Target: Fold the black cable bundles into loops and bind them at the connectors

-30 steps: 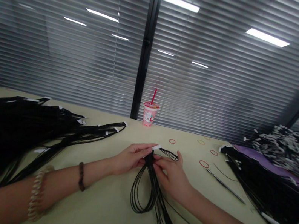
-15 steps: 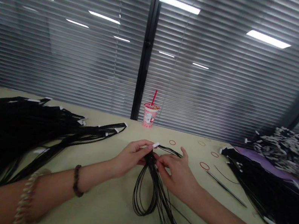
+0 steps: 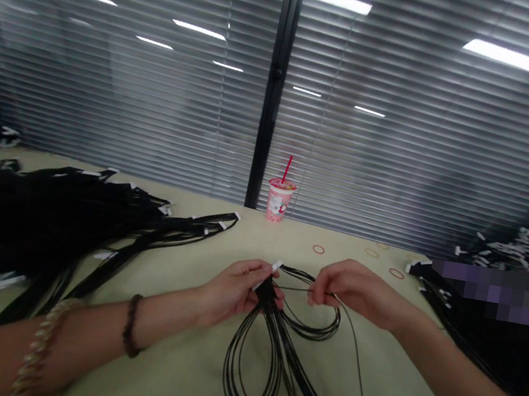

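Observation:
My left hand (image 3: 242,289) is closed around the gathered top of a black wire bundle (image 3: 265,291), near a small white connector (image 3: 276,266). Thin black wires hang from the grip in a loop on the left, a second loop on the right, and long strands running down to the right. To the right of the bundle, my right hand (image 3: 348,290) pinches one single black wire (image 3: 358,362). That wire stretches between the bundle and my fingertips, then trails downward. Part of the bundle is hidden behind my left fingers.
Piles of black wires with white ends lie at the left (image 3: 53,217) and right (image 3: 490,330), the right one partly pixelated. A pink cup (image 3: 279,202) with a red straw stands before the blinds (image 3: 375,169). Red rubber bands (image 3: 319,250) and yellowish ones (image 3: 371,253) lie on the table (image 3: 156,362).
My right hand has moved away from the bundle, up and to the right, drawing out a single wire. My left hand still holds the bundle. The view has shifted slightly left.

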{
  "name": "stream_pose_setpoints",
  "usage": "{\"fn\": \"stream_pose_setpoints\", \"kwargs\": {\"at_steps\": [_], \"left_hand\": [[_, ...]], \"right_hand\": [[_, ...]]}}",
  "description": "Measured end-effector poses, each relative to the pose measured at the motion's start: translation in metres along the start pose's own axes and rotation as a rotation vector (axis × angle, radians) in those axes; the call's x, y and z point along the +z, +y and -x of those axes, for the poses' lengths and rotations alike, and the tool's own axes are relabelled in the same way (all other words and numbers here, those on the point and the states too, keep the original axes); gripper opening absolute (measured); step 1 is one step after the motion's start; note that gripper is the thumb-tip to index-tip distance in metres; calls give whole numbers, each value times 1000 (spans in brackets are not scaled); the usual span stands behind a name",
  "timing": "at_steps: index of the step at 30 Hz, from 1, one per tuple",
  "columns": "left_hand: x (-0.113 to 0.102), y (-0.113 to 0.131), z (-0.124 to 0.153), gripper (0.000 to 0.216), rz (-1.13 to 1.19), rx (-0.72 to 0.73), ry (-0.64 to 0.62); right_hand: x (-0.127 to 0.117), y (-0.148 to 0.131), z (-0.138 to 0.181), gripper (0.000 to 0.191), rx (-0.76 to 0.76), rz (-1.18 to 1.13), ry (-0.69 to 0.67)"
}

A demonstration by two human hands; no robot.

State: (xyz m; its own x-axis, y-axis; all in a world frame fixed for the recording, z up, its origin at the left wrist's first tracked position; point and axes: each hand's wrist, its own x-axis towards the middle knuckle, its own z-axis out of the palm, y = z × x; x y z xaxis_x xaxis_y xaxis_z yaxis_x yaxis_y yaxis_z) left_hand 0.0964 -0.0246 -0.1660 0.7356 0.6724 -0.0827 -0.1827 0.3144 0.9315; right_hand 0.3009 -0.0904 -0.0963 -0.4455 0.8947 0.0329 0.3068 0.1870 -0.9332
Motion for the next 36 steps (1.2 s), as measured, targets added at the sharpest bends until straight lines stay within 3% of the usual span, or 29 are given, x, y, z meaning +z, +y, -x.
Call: {"fn": "stream_pose_setpoints", "kwargs": {"at_steps": [4, 7, 16, 25, 28, 31, 33, 36], "left_hand": [[3, -2, -1, 35, -7, -2, -12], [2, -3, -2, 34, 1, 18, -19], [-2, -3, -2, 35, 18, 4, -56], [-4, -3, -1, 32, 34, -2, -87], [-3, -3, -1, 32, 12, -3, -64], [-3, -4, -2, 32, -1, 0, -39], [-3, -5, -3, 31, -1, -5, -28], [-3, -6, -5, 30, 12, -13, -14]], "right_hand": [[-16, -1, 3, 26, -41, -231, 31], [-27, -2, 8, 18, -127, -349, 174], [-55, -5, 12, 18, -300, -256, 581], [-71, -23, 24, 26, -375, -341, 716], [-70, -22, 24, 26, -392, -199, 843], [-52, -16, 18, 32, -307, 130, 918], [-27, -10, 11, 28, -238, 380, 854], [18, 5, -2, 21, -259, 680, 611]]}}
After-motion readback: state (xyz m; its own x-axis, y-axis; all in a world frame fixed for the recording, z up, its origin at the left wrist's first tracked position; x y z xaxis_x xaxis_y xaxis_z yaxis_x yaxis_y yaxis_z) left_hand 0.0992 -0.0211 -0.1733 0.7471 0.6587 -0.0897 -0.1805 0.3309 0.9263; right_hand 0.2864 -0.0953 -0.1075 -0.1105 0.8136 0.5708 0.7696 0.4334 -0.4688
